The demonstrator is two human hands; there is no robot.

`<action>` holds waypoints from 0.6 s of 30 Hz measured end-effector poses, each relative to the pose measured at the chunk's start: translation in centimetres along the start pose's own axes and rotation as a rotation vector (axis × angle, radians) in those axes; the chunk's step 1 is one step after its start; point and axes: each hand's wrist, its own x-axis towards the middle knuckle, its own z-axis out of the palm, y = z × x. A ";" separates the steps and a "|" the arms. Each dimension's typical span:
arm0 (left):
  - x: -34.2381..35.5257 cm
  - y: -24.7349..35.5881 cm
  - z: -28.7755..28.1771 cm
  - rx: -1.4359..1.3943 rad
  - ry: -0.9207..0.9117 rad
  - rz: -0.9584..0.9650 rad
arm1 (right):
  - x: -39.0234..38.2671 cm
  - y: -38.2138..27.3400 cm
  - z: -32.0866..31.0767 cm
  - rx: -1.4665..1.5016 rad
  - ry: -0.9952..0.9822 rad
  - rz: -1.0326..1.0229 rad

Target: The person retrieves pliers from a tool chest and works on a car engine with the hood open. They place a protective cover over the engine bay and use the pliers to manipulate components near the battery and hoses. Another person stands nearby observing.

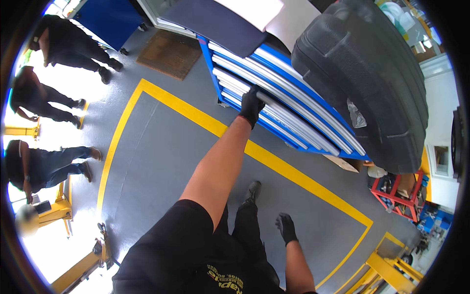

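My left hand point(251, 105), in a black glove, reaches forward to a blue tool cabinet point(214, 73) with several long silver drawer handles. Its fingers are curled over the edge of one drawer, at the left end of the drawer handle point(298, 120). That drawer seems to stand out a little from the others, with a dark gap along its top. My right hand point(286, 228), also gloved in black, hangs low at my side above the grey floor, touching nothing. Its fingers are loosely apart.
A large black moulded case or cover point(362, 83) lies on the cabinet's right side. A dark panel point(215, 24) covers its top left. A red cart point(399, 196) stands right, yellow lift parts point(391, 269) lower right. Three people point(68, 46) stand at left. Yellow lines point(196, 117) mark the floor.
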 end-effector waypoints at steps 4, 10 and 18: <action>-6.2 0.3 -3.2 0.507 0.215 -0.026 | -4.7 -2.2 -0.9 0.147 0.279 -0.112; -18.8 2.6 -11.8 0.730 0.260 -0.395 | -3.4 -17.9 -1.1 0.388 0.240 -0.528; -23.3 0.0 -17.6 0.616 0.300 -0.209 | 5.8 -36.1 6.3 1.187 -0.048 -0.171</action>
